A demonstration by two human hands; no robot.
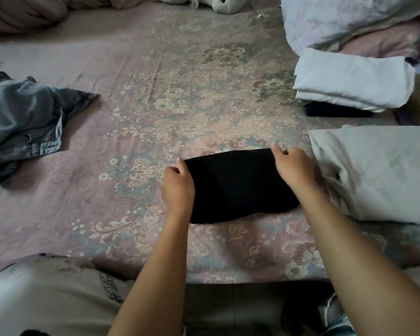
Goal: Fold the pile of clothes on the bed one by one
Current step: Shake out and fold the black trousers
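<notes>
A black garment (235, 185), folded into a compact rectangle, lies on the floral bed sheet (155, 105) near the front edge. My left hand (177, 185) pinches its far left corner. My right hand (292, 168) grips its far right corner. A crumpled heap of blue-grey denim clothes (22, 120) sits unfolded at the left. At the right, a folded pale blue garment (352, 80) rests on a folded dark one (337, 111).
A grey pillow (378, 170) lies right beside the black garment. A bundled floral quilt (349, 18) is at the back right, a plush toy (218, 3) at the far edge, a brown blanket (22, 13) at the back left.
</notes>
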